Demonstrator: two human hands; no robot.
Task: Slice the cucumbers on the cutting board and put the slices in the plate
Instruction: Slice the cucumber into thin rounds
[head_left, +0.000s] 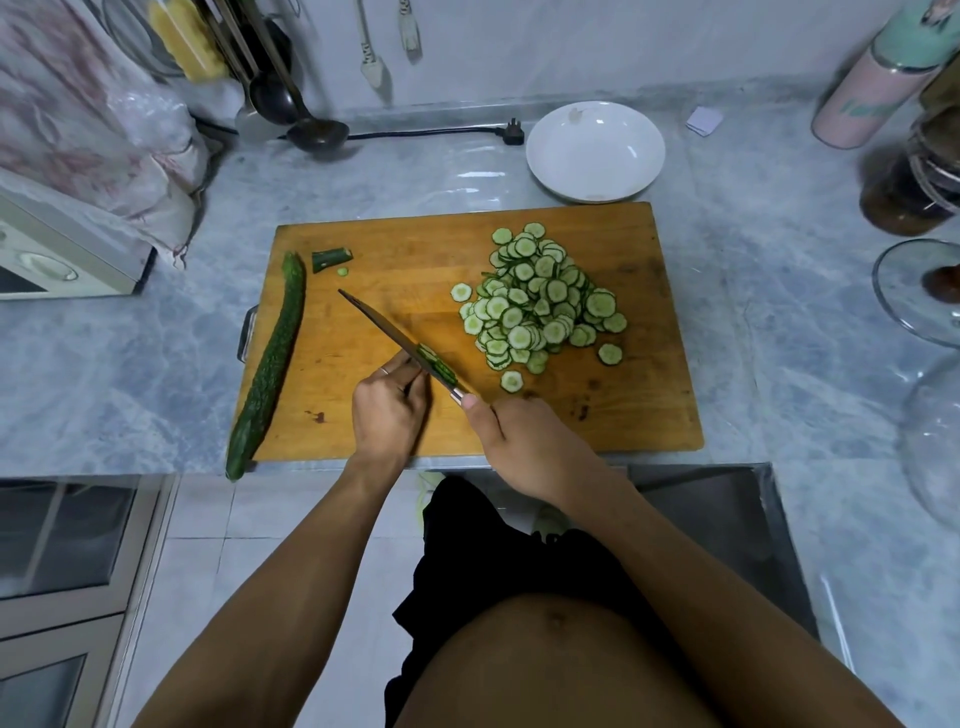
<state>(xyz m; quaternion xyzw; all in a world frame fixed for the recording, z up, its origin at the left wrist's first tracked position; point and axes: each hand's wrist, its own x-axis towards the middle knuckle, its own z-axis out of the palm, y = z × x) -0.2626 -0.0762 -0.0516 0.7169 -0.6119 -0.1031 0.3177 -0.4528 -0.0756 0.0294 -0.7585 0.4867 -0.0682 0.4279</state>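
One wooden cutting board (415, 249) lies on the marble counter (363, 176), and everything else is placed around it. Along its left edge rests a whole cucumber (270, 358), its near end hanging over the board's front edge. A heap of cucumber slices (540, 301) covers the board's right half. Just beyond the far edge sits the white plate (595, 150). Near the board's front, the right hand (524, 441) grasps the knife (400, 338) by its handle, slices clinging to the blade. The left hand (387, 410) has curled fingers against the blade's left side; whether they hold anything cannot be told. A cucumber stub (331, 258) lies at the far left corner.
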